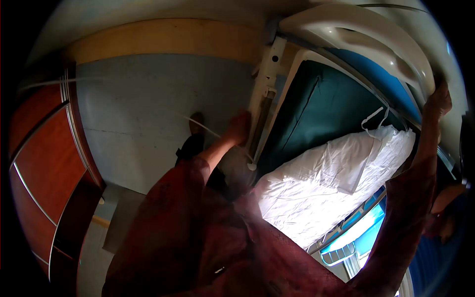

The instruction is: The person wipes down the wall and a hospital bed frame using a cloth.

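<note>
My right hand (439,100) is closed around the lower right end of the cream bed board (381,27). Beside the pale metal bed frame (267,64) is my left hand (239,127), dark and blurred; its fingers cannot be made out, nor whether it grips the frame. A dark green mattress (307,104) lies on the bed between my two arms. Crumpled white cloth (316,183) with loose ties covers the mattress part nearest me.
Red-brown cabinets (44,148) stand at the left, beside grey floor (143,99). A wooden strip (168,37) runs along the wall. Part of another person's arm (448,198) shows at the right edge. Below the bed is a bright blue surface (363,230).
</note>
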Demonstrator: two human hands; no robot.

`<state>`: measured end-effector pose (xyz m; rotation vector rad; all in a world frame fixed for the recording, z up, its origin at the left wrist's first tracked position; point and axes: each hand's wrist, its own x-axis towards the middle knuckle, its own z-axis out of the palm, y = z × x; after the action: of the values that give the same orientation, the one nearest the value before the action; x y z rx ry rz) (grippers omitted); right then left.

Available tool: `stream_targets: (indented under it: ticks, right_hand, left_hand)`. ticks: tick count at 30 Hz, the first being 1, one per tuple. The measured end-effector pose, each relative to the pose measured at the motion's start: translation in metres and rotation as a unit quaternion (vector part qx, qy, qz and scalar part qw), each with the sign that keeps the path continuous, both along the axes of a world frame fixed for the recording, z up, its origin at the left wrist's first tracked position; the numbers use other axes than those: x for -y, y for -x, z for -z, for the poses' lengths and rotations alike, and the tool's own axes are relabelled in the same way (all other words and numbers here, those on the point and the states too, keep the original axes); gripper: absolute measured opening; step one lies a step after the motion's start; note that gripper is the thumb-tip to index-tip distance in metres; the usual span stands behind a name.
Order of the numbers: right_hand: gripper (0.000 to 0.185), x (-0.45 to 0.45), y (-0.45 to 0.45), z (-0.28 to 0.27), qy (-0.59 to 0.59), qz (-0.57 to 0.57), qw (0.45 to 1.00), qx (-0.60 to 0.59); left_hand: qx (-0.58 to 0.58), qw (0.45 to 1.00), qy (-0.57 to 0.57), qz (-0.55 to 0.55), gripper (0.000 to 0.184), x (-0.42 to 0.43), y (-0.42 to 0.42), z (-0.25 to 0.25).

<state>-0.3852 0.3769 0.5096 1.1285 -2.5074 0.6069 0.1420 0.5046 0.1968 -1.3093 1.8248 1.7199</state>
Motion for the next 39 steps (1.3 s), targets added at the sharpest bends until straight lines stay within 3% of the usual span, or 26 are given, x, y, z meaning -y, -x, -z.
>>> stream_targets:
  ticks: [1,2,3,8,10,11,13,14,16,18,20,21,23,24,26,28,30,31,32,33,34,35,36,37,38,39]
  right_hand:
    - [0.033,-0.002,0.016,0.002,-0.026,-0.049,0.997,-0.057]
    - [0.038,0.007,-0.017,-0.005,0.044,0.028,0.997,0.065]
    - [0.038,0.008,-0.012,-0.006,0.045,0.028,0.997,0.061]
    - [0.041,0.003,-0.027,-0.007,0.058,-0.029,0.997,0.047]
    - [0.042,0.005,-0.041,-0.009,0.057,-0.002,0.997,0.049]
    - [0.043,0.007,-0.045,-0.009,0.067,0.019,0.996,0.05]
    - [0.042,0.008,-0.051,-0.01,0.081,0.033,0.994,0.063]
    - [0.042,0.011,-0.052,-0.011,0.094,0.044,0.992,0.076]
    - [0.042,0.007,-0.029,-0.008,0.059,0.03,0.996,0.055]
    - [0.043,0.005,-0.012,-0.006,0.029,0.018,0.999,0.034]
    - [0.039,0.003,-0.008,-0.006,0.039,0.005,0.997,0.069]
    - [0.039,0.006,-0.014,-0.007,0.04,0.002,0.997,0.069]
    - [0.036,0.01,-0.026,-0.006,0.075,0.031,0.994,0.079]
    - [0.036,0.006,-0.017,-0.004,0.074,0.032,0.994,0.076]
    - [0.036,-0.005,0.008,-0.001,-0.016,-0.089,0.994,-0.061]
    - [0.034,-0.005,-0.001,-0.003,-0.029,-0.097,0.992,-0.076]
    - [0.032,-0.001,-0.018,-0.008,-0.042,-0.106,0.989,-0.091]
    - [0.029,0.004,-0.029,-0.009,-0.002,-0.046,0.999,-0.023]
    - [0.027,0.005,-0.035,-0.009,0.036,0.017,0.998,0.048]
    - [0.027,0.003,-0.037,-0.009,0.026,0.02,0.998,0.055]
    - [0.027,0.003,-0.038,-0.009,0.041,-0.015,0.997,0.064]
    - [0.028,0.003,-0.036,-0.006,0.061,-0.05,0.994,0.073]
    - [0.032,-0.01,0.034,-0.004,-0.145,-0.145,0.943,-0.262]
    - [0.032,-0.006,0.04,-0.001,-0.149,-0.142,0.944,-0.256]
    - [0.033,-0.002,0.044,-0.006,-0.27,-0.04,0.897,-0.346]
    - [0.036,-0.001,0.051,-0.008,-0.385,0.061,0.817,-0.425]
  left_hand:
    - [-0.051,0.993,0.044,-0.098,0.033,0.007,0.016,0.021]
    - [-0.074,0.976,0.027,-0.202,0.033,0.029,0.036,0.025]
    - [-0.097,0.949,0.007,-0.3,0.034,0.057,0.054,0.022]
    - [-0.156,0.96,0.025,-0.231,0.042,0.18,0.101,-0.007]
    - [-0.131,0.985,0.112,-0.026,0.054,0.187,0.105,-0.003]
    - [-0.131,0.985,0.11,-0.024,0.054,0.174,0.103,0.011]
    - [-0.2,0.906,0.37,-0.054,0.064,0.141,0.097,0.042]
    - [-0.2,0.905,0.372,-0.055,0.064,0.138,0.092,0.028]
    - [-0.04,0.996,0.061,-0.059,0.075,0.118,0.071,-0.02]
    - [-0.201,0.939,0.231,-0.159,0.05,0.067,0.04,0.017]
    - [-0.09,0.996,0.006,0.009,0.043,0.052,0.004,0.043]
    - [-0.09,0.996,0.007,0.006,0.043,0.059,0.003,0.022]
    - [-0.092,0.968,-0.203,-0.118,0.034,0.076,0.003,-0.022]
    - [-0.094,0.967,-0.204,-0.117,0.034,0.085,0.011,-0.029]
    - [-0.071,0.972,0.056,-0.217,0.033,0.102,0.042,-0.033]
    - [-0.28,0.909,0.15,-0.269,0.036,0.117,0.07,-0.04]
    - [-0.327,0.851,0.364,-0.189,0.041,0.143,0.111,0.011]
    - [-0.327,0.853,0.36,-0.189,0.041,0.152,0.116,0.012]
    - [-0.281,0.874,0.379,-0.117,0.042,0.16,0.116,0.006]
    - [-0.232,0.889,0.393,-0.042,0.043,0.157,0.11,0.004]
    - [-0.225,0.893,0.387,-0.039,0.043,0.148,0.101,0.006]
    - [-0.259,0.864,0.43,-0.045,0.044,0.141,0.091,0.01]
    - [-0.294,0.831,0.47,-0.05,0.046,0.134,0.083,0.012]
    - [-0.292,0.834,0.466,-0.045,0.046,0.128,0.075,0.0]
    - [-0.225,0.921,0.303,-0.093,0.044,0.119,0.068,-0.022]
    - [-0.147,0.971,0.127,-0.138,0.042,0.11,0.065,-0.034]
